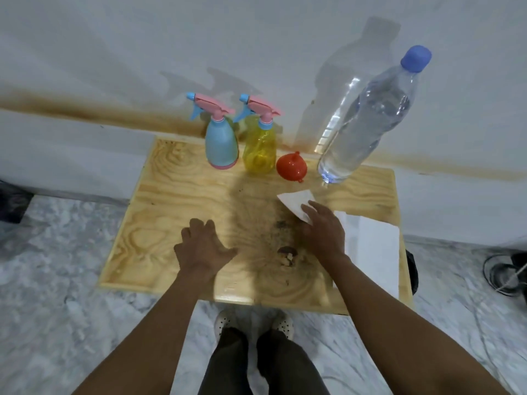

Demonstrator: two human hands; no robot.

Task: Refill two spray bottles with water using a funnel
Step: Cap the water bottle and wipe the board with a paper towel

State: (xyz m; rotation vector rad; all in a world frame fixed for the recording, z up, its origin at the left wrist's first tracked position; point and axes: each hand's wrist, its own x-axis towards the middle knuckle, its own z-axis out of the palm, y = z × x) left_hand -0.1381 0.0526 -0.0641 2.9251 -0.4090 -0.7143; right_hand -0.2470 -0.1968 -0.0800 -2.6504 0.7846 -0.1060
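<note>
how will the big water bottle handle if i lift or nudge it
The water bottle looks nearly full, so probably heavy. Its clear walls may flex when squeezed. Tall on a narrow base, it could tip if pushed near the blue cap.

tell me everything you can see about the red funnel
The funnel looks like glossy red-orange plastic: a round bowl, a short spout and a small tab on its rim. It sits mouth down on the wooden table, spout up, between the yellow spray bottle and the big water bottle. Whether it touches the yellow one is unclear.
</note>
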